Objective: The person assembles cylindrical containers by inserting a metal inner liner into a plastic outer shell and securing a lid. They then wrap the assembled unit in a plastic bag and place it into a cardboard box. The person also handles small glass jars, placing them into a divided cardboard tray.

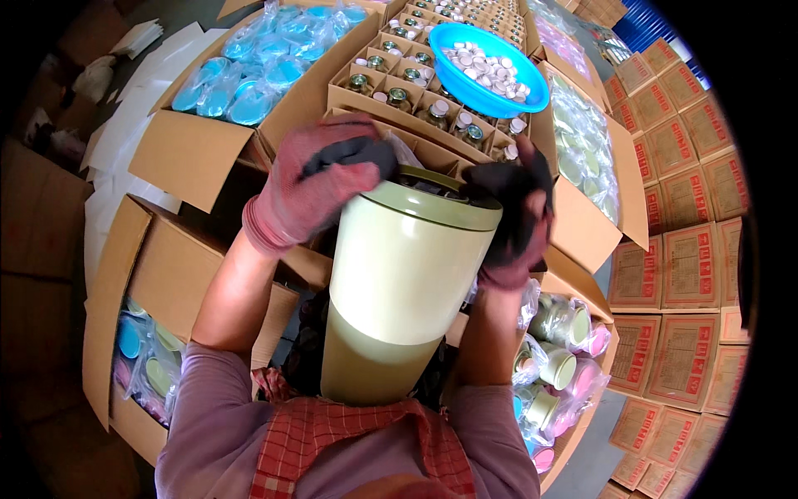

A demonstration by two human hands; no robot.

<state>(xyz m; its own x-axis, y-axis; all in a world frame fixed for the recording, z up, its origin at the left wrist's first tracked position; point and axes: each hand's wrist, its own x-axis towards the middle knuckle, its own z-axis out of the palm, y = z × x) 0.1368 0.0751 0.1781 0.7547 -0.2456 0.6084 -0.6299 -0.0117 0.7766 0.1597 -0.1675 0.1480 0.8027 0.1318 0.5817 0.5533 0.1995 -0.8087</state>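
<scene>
A tall tapered canister (399,283), cream above and olive green below, stands upright close in front of my chest. Its top carries an olive-green rim lid (432,206) with a dark middle, partly covered by my hands. My left hand (324,179), in a red glove with dark fingertips, is closed at the left side of that rim, its thumb lying along it. At the rim's right side my right hand (517,208), in a red and black glove, has its fingers curled against the edge and looks slightly blurred.
Ahead, a blue basin (445,79) of small white caps rests on a divided carton of glass bottles (399,98). Open cartons hold bagged blue lids (249,108), bagged green lids (582,154) and wrapped canisters (559,366). Stacked cartons (665,266) line the right.
</scene>
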